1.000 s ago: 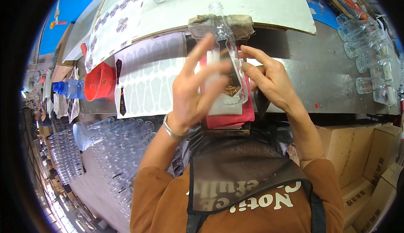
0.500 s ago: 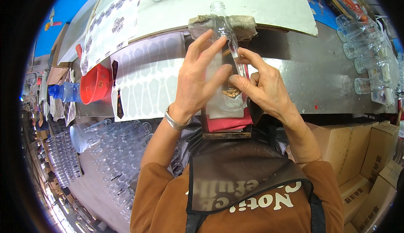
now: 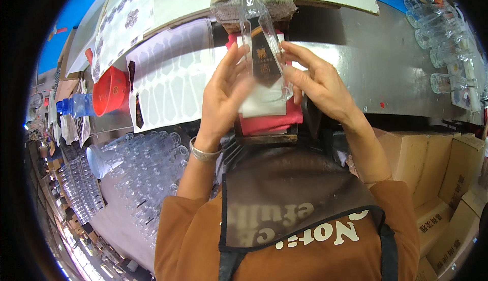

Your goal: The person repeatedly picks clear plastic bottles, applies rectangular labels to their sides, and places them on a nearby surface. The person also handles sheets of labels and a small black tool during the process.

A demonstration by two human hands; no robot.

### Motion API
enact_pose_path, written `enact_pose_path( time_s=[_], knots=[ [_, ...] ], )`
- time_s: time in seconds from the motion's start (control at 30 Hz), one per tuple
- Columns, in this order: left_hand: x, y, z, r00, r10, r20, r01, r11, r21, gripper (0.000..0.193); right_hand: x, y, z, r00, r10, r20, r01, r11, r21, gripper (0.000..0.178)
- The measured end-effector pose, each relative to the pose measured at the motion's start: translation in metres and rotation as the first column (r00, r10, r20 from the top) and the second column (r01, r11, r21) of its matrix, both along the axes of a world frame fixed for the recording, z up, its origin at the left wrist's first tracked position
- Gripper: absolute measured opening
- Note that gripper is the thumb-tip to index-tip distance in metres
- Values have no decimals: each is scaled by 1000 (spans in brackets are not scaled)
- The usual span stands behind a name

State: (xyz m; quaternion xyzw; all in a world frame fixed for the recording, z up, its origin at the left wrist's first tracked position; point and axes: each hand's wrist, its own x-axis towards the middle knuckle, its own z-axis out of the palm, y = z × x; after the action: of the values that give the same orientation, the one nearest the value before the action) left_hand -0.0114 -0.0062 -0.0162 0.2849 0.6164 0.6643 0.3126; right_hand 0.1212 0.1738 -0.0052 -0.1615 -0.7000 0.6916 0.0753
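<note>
A clear glass bottle lies in front of me, its neck pointing away and resting on a rolled grey cloth. On its upper side sits a black, tie-shaped label with gold marks. My left hand is along the bottle's left side, fingers apart, its thumb smeared by motion. On the other side my right hand has its index finger and thumb spread at the glass edge. Both hands look open beside the bottle; whether the fingertips press on it is hard to tell. Beneath it are white sheets and a red cloth on a wooden stand.
Left of the stand lies a sheet of tie-shaped cut-outs, with a red plastic scoop and a blue-capped bottle beyond. Many clear bottles stand lower left. More glassware lines the right edge, above cardboard boxes.
The bottle has turned so that the black label now faces up. Both hands have moved to its sides; the left hand has come down from over the glass. The whole view has shifted slightly.
</note>
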Motion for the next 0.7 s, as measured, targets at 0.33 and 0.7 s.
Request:
enact_pose_path(
  time_s=[0.33, 0.7],
  knots=[
    [8, 15, -5, 993, 113, 39, -115, 992, 60, 57, -14, -6, -5, 993, -104, -63, 115, 971, 210, 57],
    [9, 18, -4, 989, 135, 58, -139, 987, 80, 58, -14, -5, -9, 991, -107, -80, 120, 977, 178, 54]
  ],
)
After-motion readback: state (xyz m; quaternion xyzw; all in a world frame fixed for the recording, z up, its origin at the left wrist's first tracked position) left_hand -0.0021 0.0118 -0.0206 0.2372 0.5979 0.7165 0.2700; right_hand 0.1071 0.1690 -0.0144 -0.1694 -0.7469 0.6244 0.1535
